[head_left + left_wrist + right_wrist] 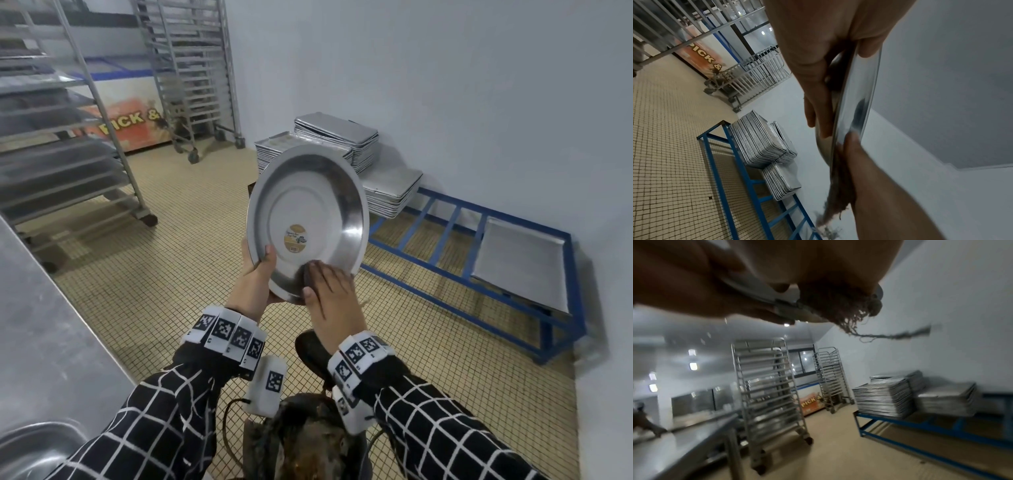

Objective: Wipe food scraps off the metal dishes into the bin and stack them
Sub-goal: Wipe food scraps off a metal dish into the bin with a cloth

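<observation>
Wiping is under way: my left hand (257, 274) grips the lower rim of the round shiny metal dish (307, 219), thumb curled over the edge, holding it tilted up at chest height. My right hand (330, 294) presses a dark frayed scouring cloth (308, 277) flat against the lower inside, fingers spread over it. The dish's face looks nearly clean, with only a round paper label (296, 238) at its centre, so I judge this one almost finished. The dark bin (308, 442) with brown scraps sits directly below my wrists. I see no stack of wiped dishes, so stacking seems still ahead. Piled grey baking trays (337, 144) rest on a blue metal frame (479, 246) ahead; wheeled tray racks (195, 68) stand left. Nothing blocks the drop to the bin.
</observation>
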Motion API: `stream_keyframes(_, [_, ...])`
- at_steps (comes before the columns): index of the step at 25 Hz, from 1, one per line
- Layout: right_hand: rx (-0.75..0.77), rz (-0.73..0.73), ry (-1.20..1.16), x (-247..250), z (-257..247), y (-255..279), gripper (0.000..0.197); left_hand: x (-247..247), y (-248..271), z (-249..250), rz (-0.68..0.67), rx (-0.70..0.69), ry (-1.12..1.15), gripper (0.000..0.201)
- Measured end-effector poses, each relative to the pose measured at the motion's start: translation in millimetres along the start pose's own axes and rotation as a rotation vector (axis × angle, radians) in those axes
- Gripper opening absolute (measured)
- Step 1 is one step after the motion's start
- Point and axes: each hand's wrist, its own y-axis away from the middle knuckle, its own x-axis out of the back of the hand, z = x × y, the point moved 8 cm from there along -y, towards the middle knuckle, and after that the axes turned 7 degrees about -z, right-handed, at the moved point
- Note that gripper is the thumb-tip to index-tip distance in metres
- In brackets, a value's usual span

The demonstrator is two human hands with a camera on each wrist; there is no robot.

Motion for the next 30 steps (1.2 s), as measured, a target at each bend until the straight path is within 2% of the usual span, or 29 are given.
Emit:
stream_keyframes(2, [0.068, -0.015, -0.196, -2, -32, 7, 0.062, 1, 0, -1, 0.032, 0.009, -0.053, 0.093])
stream_keyframes(3, [0.086, -0.008, -0.245, -2, -41, 7, 0.059, 2, -1, -1, 0.044, 0.004, -0.06, 0.092])
stream_keyframes(6, [0.079, 0.008, -0.125, 3, -32, 4, 0.053, 6, 0, 1, 0.053, -0.012, 0.002, 0.056])
stream_keyframes(7, [0.045, 0.001, -0.027, 4, -18, 1, 0.053, 7, 1, 3, 0.054, -0.009, 0.028, 0.048])
stream_keyframes(9, [-0.093, -0.046, 0.121, 1, 24, -5, 0.059, 9, 5, 5, 0.055, -0.012, 0.061, 0.043])
stream_keyframes(12, [-0.277, -0.032, 0.204, 7, 70, -12, 0.061, 5, 10, -2, 0.041, 0.04, -0.006, 0.039])
stream_keyframes(15, [-0.342, 0.072, 0.021, 21, 84, -9, 0.059, -2, 12, -16, 0.006, 0.1, -0.023, 0.041])
stream_keyframes(20, [-0.429, 0.253, -0.366, 44, 98, -7, 0.073, 7, 8, -22, 0.0, 0.135, -0.062, 0.044])
stream_keyframes(24, [-0.447, 0.36, -0.586, 59, 116, -8, 0.044, 16, 7, -20, 0.015, 0.154, -0.09, 0.045])
stream_keyframes(26, [-0.512, 0.33, -0.633, 57, 119, -5, 0.034, 18, 8, -17, 0.032, 0.111, -0.077, 0.044])
stream_keyframes(28, [-0.579, 0.339, -0.672, 54, 116, -1, 0.028, 19, 9, -8, 0.06, -0.009, -0.126, 0.062])
stream_keyframes(30, [-0.641, 0.395, -0.727, 52, 110, 3, 0.027, 12, 15, 3, 0.064, -0.161, -0.235, 0.07])
